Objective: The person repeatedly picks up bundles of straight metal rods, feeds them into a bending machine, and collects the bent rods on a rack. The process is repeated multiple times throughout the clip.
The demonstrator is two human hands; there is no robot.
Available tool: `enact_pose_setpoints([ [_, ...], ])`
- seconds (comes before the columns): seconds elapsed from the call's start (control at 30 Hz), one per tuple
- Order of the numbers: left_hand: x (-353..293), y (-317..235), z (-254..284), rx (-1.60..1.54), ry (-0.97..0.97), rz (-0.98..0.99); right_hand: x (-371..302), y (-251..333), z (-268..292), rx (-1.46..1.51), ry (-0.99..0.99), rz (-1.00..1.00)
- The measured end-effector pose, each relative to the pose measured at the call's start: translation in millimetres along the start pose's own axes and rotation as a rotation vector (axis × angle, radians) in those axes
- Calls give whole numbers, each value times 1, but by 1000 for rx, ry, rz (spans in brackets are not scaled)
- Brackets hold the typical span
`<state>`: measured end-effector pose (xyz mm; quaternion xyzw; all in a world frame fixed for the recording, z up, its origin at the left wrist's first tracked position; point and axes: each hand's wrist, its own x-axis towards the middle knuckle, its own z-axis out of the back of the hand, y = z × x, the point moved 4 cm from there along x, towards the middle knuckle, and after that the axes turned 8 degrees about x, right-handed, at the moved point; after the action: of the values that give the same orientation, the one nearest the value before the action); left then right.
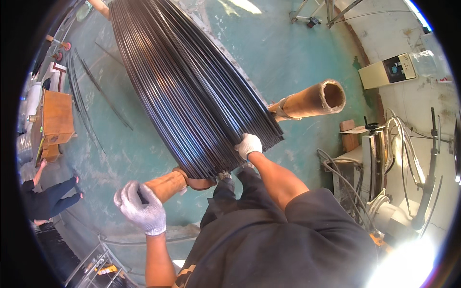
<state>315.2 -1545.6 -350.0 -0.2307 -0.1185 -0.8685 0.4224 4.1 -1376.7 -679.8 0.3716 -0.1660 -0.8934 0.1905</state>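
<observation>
A wide sheaf of long, thin black rods (177, 91) stretches away from me, its near ends just in front of my legs. My right hand (248, 145), in a white knit glove, is closed at the near ends of the rods, toward their right side. How many it grips is hidden. My left hand (140, 206), gloved too, hovers left of the sheaf, fingers curled and thumb apart, with nothing visible in it. Close to that hand is one end of a thick brown tube (165, 186). A hollow brown tube end (326, 98) juts out right of the rods.
Several loose thin rods (89, 72) lie on the green floor (269, 53) at left. Beyond them are a brown box (58, 117) and another person (55, 197). A machine with hoses (370, 168) stands at right by the wall. A metal frame (98, 266) is at lower left.
</observation>
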Motion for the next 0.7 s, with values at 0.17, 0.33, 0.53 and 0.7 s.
enact_pose_setpoints([
  [0.17,-5,2,6,0,-36,37,-17,8,38,-31,117,36],
  [0.33,-7,4,9,-13,-45,41,-42,9,63,25,134,4],
  [0.53,-18,-63,14,-366,-64,-150,-119,-27,84,218,23,101],
  [0.7,-81,-148,-98,-1265,785,242,-277,-134,90,133,20,-142],
])
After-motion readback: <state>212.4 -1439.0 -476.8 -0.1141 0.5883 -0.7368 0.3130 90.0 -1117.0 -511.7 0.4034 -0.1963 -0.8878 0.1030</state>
